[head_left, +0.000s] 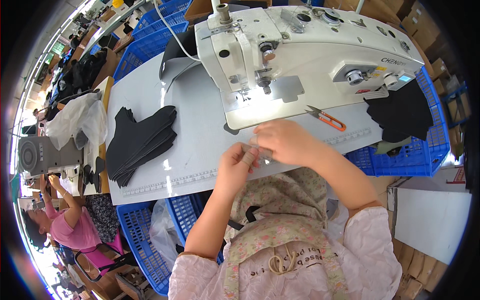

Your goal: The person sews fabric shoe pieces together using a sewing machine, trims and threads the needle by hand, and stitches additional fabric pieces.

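My left hand [237, 164] and my right hand [286, 142] meet over the front edge of the pale table, just before the sewing machine [305, 55]. The fingertips of both are closed and pressed together; whatever lies between them is too small to make out. A beige wrap [248, 157] covers the left thumb. Orange-handled thread snips [327, 119] rest on the machine bed, right of my right hand. A stack of black cut fabric pieces [140, 142] lies on the table to the left. The lit needle area [250, 97] is beyond my hands.
More black pieces [402, 112] lie at the table's right end, above a blue crate [435, 150]. Another blue crate [142, 245] stands below the table at left. A printed ruler strip [170, 184] runs along the front edge. A co-worker [75, 220] sits at far left.
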Action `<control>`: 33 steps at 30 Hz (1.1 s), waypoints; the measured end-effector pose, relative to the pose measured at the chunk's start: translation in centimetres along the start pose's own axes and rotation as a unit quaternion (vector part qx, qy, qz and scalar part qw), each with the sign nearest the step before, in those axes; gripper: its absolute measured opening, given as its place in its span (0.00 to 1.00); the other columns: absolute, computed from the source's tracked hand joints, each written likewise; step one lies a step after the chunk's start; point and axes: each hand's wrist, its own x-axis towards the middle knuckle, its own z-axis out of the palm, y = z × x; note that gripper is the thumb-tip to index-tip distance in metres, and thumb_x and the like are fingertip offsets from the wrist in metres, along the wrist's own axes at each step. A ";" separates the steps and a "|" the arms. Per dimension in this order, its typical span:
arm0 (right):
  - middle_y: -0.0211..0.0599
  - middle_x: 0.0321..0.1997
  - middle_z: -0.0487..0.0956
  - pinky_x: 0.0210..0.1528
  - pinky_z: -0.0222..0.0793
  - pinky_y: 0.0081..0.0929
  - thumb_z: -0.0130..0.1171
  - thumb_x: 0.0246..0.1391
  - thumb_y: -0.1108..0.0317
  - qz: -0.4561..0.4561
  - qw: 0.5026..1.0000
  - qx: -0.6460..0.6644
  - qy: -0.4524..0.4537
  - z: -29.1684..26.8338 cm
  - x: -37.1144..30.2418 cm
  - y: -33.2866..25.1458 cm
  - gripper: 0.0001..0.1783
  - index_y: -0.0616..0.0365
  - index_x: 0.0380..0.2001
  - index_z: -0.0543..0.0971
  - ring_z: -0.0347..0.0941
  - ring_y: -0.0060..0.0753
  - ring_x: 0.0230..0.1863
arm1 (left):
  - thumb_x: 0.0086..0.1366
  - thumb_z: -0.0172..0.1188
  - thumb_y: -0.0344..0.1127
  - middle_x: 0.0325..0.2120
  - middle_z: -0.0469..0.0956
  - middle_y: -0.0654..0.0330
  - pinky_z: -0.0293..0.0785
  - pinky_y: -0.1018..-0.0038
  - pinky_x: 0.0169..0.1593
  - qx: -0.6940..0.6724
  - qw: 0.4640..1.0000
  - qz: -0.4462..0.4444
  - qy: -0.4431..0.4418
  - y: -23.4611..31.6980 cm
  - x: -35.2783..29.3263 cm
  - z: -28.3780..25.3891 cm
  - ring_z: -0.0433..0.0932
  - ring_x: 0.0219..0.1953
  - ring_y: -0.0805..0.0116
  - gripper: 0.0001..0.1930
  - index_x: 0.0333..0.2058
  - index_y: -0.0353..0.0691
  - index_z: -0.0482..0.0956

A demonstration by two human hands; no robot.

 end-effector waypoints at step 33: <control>0.38 0.17 0.76 0.23 0.63 0.27 0.67 0.50 0.59 0.408 0.845 0.173 0.299 4.2 5.2 5.2 0.15 0.62 0.30 0.81 0.66 0.25 0.17 | 0.57 0.64 0.31 0.25 0.81 0.58 0.73 0.73 0.34 0.190 0.956 0.146 0.170 2.3 14.5 -4.0 0.76 0.26 0.70 0.11 0.38 0.32 0.83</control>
